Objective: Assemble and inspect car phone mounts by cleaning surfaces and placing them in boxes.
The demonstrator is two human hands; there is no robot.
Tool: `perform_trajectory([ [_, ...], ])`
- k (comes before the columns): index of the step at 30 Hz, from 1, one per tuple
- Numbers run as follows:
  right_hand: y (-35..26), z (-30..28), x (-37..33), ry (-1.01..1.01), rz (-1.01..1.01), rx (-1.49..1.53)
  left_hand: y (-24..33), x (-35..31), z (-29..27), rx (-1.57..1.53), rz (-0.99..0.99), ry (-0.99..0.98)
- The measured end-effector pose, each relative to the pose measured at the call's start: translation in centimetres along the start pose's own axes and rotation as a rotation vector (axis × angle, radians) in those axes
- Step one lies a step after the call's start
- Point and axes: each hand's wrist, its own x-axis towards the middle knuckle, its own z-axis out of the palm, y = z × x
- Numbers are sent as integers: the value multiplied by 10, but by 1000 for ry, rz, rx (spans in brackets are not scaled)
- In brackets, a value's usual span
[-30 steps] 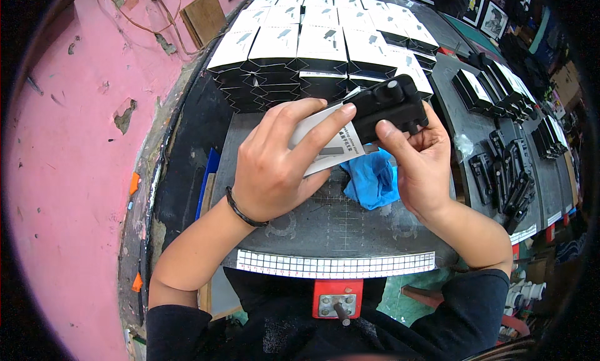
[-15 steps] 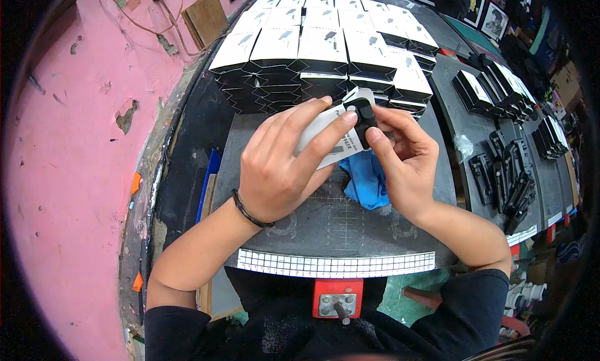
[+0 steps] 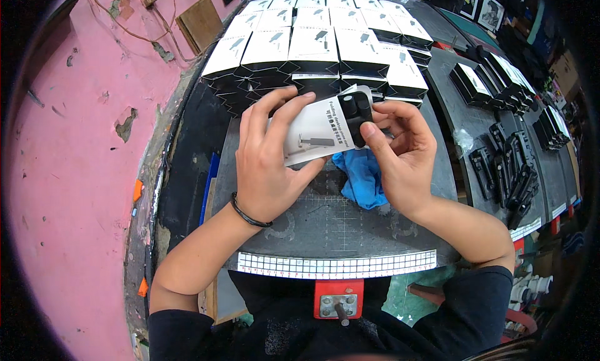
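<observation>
one white box (image 3: 317, 135) sits in the left hand (image 3: 265, 167) grip; the right hand (image 3: 400, 155) grip pinches one black device (image 3: 357, 114) at its end, above one blue cloth (image 3: 362, 180) mid-desk.

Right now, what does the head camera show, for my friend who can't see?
Two hands, left hand and right hand, push a black gadget into a white box above a blue cloth, with rows of boxes behind.

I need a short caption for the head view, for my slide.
Both hands slide a black part into a white box.
</observation>
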Motion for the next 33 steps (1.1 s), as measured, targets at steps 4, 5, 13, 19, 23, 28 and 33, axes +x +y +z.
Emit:
perform_trajectory([
  [4, -4, 0, 0, 10, 4, -33, 2, -1, 1, 27, 76, 45],
  [5, -3, 0, 0, 10, 5, -32, 3, -1, 1, 46, 91, 60],
  [13, 4, -3, -7, -62, -68, -217, -1, 0, 2, 40, 90, 48],
  [19, -4, 6, 4, 63, 62, 63, -8, 1, 4, -11, -2, 46],
  [23, -4, -1, -1, -28, 80, 32, -4, 1, 3, -9, 7, 68],
  [28, 4, 3, -7, -80, 3, -157, 0, 0, 3, 10, 60, 60],
  [33, 0, 3, -6, -170, -194, -441, 1, 1, 3, -78, 24, 32],
])
